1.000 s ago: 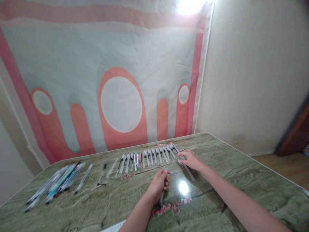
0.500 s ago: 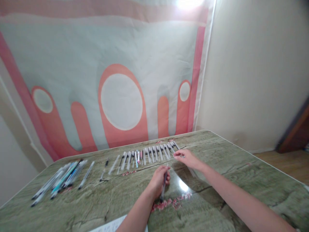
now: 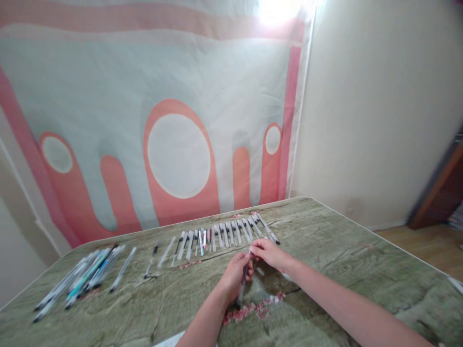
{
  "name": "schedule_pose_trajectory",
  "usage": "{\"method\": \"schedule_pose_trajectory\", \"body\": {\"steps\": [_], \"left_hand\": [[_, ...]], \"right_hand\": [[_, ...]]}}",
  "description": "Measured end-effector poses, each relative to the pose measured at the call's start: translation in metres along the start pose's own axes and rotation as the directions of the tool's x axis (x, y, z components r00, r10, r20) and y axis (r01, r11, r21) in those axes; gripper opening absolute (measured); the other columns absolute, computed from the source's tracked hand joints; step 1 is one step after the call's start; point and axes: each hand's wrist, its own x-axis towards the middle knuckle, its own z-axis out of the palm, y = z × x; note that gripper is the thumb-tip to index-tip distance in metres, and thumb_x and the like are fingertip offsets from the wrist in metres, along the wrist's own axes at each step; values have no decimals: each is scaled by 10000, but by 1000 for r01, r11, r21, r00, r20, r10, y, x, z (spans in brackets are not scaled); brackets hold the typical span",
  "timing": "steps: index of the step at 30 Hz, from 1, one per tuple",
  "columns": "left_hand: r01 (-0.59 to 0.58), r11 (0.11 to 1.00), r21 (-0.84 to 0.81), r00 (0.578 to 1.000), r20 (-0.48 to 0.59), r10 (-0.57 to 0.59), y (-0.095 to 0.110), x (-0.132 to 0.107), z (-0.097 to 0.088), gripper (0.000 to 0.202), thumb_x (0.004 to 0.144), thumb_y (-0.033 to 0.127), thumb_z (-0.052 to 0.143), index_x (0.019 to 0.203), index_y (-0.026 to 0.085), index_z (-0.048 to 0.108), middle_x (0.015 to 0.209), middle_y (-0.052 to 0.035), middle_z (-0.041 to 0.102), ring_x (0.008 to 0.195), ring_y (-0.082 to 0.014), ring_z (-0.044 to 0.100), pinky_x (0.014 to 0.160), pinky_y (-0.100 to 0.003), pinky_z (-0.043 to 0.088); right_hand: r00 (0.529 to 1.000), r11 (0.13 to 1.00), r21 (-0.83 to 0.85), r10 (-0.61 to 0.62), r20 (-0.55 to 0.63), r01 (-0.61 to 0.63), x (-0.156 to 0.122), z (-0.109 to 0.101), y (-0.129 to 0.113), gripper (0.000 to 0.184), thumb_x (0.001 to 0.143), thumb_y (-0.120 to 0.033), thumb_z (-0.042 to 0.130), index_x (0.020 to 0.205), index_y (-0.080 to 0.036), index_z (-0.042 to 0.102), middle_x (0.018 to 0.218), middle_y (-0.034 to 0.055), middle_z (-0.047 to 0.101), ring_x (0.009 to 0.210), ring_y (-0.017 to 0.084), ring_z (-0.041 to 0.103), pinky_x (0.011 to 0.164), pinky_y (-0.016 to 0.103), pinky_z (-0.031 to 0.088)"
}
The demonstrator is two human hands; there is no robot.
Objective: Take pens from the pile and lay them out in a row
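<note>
My left hand (image 3: 237,271) is closed around a clear pen (image 3: 241,291) with a dark part inside, held slanting over the table. At the pen's upper end, my right hand (image 3: 267,253) pinches with thumb and fingertips; that end is mostly hidden by the fingers. Just beyond my hands runs a row of clear pen parts (image 3: 190,245), several with black pieces, lying side by side. A pink pen (image 3: 204,239) and a light blue one (image 3: 201,242) lie among them. The row's rightmost pen (image 3: 267,229) lies near my right hand.
A pile of pens (image 3: 85,274) covers the left of the green marble-patterned table (image 3: 347,270). One clear pen (image 3: 123,270) and a black-and-clear pen (image 3: 152,259) lie between pile and row. White paper (image 3: 170,341) shows at the front edge. A printed cloth (image 3: 224,86) hangs behind.
My right hand has come left and nearer, from the right end of the row to the pen's upper end. The left hand keeps its hold. The view has shifted slightly.
</note>
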Motion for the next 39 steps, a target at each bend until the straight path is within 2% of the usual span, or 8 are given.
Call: {"method": "schedule_pose_trajectory", "body": {"steps": [13, 26, 30, 32, 34, 37, 39], "left_hand": [[-22, 998, 55, 1000, 2, 22, -6, 7, -4, 309, 696, 451, 517, 748, 163, 418, 555, 46, 440, 425, -41, 374, 410, -177, 201], [-9, 999, 44, 1000, -3, 9, -2, 3, -1, 299, 690, 434, 535, 730, 161, 422, 558, 44, 438, 438, -43, 382, 424, -173, 226], [2, 999, 34, 1000, 11, -2, -3, 2, -2, 282, 707, 411, 524, 775, 145, 459, 559, 41, 437, 442, -43, 388, 427, -173, 235], [-2, 1000, 22, 1000, -6, 2, -4, 3, -3, 268, 722, 390, 511, 803, 138, 472, 561, 38, 438, 446, -46, 393, 424, -173, 237], [-2, 1000, 0, 1000, -29, 2, -5, 4, -3, 250, 732, 368, 503, 822, 137, 472, 573, 35, 440, 453, -48, 401, 419, -171, 233], [14, 999, -36, 999, -43, -15, -5, 5, -4, 241, 736, 356, 500, 834, 138, 468, 590, 32, 442, 460, -49, 409, 416, -167, 229], [21, 999, -45, 999, -41, -23, -4, 4, -4, 241, 734, 353, 505, 837, 139, 467, 592, 32, 442, 461, -48, 408, 417, -166, 233]], "right_hand": [[994, 964, -254, -92, -52, 76, -3, 4, -7, 197, 790, -321, 427, 660, -183, 482, 599, -25, 526, 558, 104, 477, 547, 219, 380], [995, 963, -256, -94, -38, 81, 2, 4, 4, 186, 808, -339, 401, 712, -198, 474, 614, -25, 536, 558, 108, 501, 523, 222, 393], [994, 986, -163, -58, -92, 43, 8, -9, -1, 199, 817, -365, 362, 729, -201, 432, 609, -32, 495, 538, 117, 530, 462, 214, 383], [991, 978, -197, -91, -99, 70, 11, -23, -8, 197, 822, -361, 345, 749, -200, 431, 620, -32, 499, 535, 117, 534, 467, 218, 379], [979, 920, -366, -185, -84, 142, 12, -41, -13, 178, 811, -333, 377, 749, -192, 466, 614, -25, 520, 559, 119, 521, 523, 230, 383], [935, 727, -662, -337, -110, 183, 12, -62, -15, 148, 786, -268, 428, 706, -181, 516, 666, 4, 549, 654, 131, 502, 634, 247, 367], [933, 613, -771, -351, -72, 171, 10, -69, -12, 141, 785, -233, 429, 713, -177, 536, 740, 24, 560, 711, 136, 501, 672, 244, 352]]}}
